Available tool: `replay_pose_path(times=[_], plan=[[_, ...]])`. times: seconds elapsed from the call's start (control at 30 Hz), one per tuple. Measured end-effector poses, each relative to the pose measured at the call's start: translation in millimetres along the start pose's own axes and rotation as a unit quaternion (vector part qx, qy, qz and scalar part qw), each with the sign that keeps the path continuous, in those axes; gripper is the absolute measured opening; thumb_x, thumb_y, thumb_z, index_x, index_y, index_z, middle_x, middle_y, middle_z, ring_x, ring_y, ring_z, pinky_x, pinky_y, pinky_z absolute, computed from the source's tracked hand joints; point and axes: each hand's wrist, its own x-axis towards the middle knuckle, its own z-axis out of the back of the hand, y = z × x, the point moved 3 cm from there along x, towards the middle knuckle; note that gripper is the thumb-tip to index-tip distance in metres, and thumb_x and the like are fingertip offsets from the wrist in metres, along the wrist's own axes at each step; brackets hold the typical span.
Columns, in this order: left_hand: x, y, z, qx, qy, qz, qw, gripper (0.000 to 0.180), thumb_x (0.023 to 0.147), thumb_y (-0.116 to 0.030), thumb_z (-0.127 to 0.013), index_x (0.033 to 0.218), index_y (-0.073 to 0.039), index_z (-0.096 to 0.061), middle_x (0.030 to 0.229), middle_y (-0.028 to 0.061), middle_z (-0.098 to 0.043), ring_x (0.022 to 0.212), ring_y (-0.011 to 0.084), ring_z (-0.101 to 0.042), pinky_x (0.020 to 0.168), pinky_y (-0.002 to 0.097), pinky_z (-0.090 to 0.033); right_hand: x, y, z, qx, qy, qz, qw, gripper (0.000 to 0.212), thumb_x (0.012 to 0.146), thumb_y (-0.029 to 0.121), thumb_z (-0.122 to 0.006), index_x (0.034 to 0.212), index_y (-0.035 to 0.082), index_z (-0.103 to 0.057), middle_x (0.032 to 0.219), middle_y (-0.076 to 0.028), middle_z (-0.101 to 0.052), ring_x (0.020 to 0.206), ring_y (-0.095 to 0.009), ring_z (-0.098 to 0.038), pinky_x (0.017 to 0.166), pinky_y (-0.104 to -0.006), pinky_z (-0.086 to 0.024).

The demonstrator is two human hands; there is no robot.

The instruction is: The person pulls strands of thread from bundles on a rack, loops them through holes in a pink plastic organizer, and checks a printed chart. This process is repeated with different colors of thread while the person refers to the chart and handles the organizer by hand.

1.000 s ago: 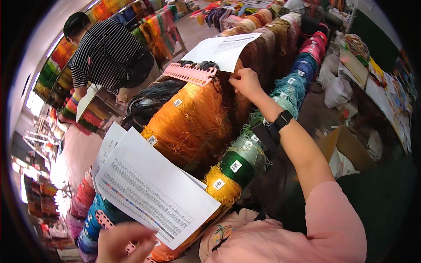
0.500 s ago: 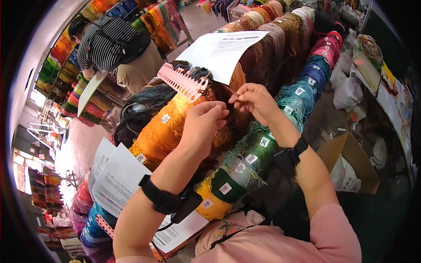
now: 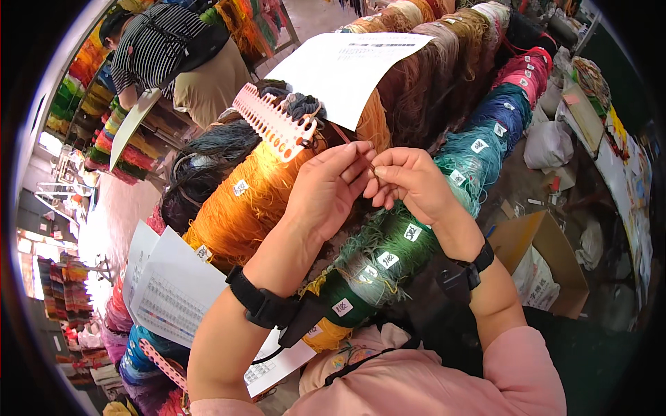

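In front of me my left hand [image 3: 331, 186] and my right hand [image 3: 411, 180] meet, fingertips touching. My right thumb and index finger pinch a thin dark thread. The left fingers are curled round at the same spot, and a reddish-brown strand [image 3: 341, 133] runs up from them. Just beyond the left hand, a pink card with a row of holes [image 3: 277, 125] rests on orange yarn [image 3: 239, 208], with dark yarn looped at its far edge. A white printed sheet [image 3: 357, 73] lies over the skeins behind my hands.
A row of tagged skeins, including green yarn [image 3: 402, 243] and teal yarn [image 3: 468, 166], runs away to the right. More printed sheets [image 3: 173, 288] and a second pink card [image 3: 163, 364] are at lower left. A cardboard box [image 3: 565, 256] stands right. A person in stripes [image 3: 166, 45] bends at far left.
My hands have come together; the left has moved right and turned its palm more upward, and the right has come slightly lower. The view has shifted a little.
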Motion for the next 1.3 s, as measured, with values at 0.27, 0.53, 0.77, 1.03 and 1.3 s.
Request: replay_pose_path(times=[0.27, 0.53, 0.77, 1.03, 1.3], plan=[[-4.0, 1.3, -2.6, -0.003, -0.003, 0.006, 1.000, 0.017, 0.081, -0.014, -0.051, 0.085, 0.002, -0.055, 0.082, 0.0074, -0.057, 0.075, 0.0137, -0.054, 0.071, 0.0270, -0.045, 0.0, -0.1, 3.4, -0.026, -0.047, 0.062, 0.997, 0.012, 0.077, 0.009, -0.052, 0.080, -0.002, -0.056, 0.068, -0.006, -0.058, 0.053, -0.010, -0.056, 0.044, -0.0162, -0.042], [-6.5, 7.3, -1.5, -0.001, -0.019, 0.004, 1.000, 0.018, 0.082, -0.015, -0.049, 0.086, 0.002, -0.055, 0.079, 0.0063, -0.056, 0.072, 0.0128, -0.054, 0.069, 0.0252, -0.046, -2.1, 1.9, 2.1, 0.006, -0.019, 0.045, 0.999, 0.012, 0.080, 0.009, -0.047, 0.081, -0.001, -0.054, 0.065, -0.006, -0.058, 0.053, -0.010, -0.056, 0.046, -0.0166, -0.043], [-12.4, -0.7, -1.2, 0.052, -0.082, -0.022, 0.995, 0.017, 0.081, -0.014, -0.049, 0.083, 0.001, -0.055, 0.072, 0.0046, -0.055, 0.060, 0.0086, -0.050, 0.057, 0.0191, -0.042, -4.2, -2.6, -3.5, -0.109, 0.013, 0.073, 0.991, 0.011, 0.078, 0.007, -0.049, 0.081, -0.001, -0.056, 0.065, -0.006, -0.058, 0.054, -0.009, -0.055, 0.047, -0.0178, -0.043], [-133.7, -15.0, -27.7, 0.682, 0.257, -0.129, 0.672, 0.008, 0.071, -0.014, -0.053, 0.075, -0.010, -0.059, 0.052, 0.0105, -0.045, 0.049, 0.0267, -0.046, 0.043, 0.0338, -0.036, 0.5, 0.2, 6.6, -0.227, -0.001, 0.070, 0.971, 0.012, 0.074, 0.005, -0.054, 0.081, -0.002, -0.059, 0.068, -0.004, -0.059, 0.058, -0.008, -0.056, 0.049, -0.0184, -0.043], [-373.0, -139.6, 17.1, 0.584, 0.001, -0.125, 0.802, 0.021, 0.073, -0.011, -0.052, 0.091, 0.000, -0.055, 0.076, 0.0135, -0.054, 0.064, 0.0242, -0.051, 0.065, 0.0377, -0.041, 32.0, 8.2, 3.1, -0.303, -0.124, 0.138, 0.935, 0.012, 0.072, 0.007, -0.056, 0.078, -0.002, -0.060, 0.062, -0.006, -0.059, 0.054, -0.011, -0.057, 0.048, -0.0199, -0.045]])
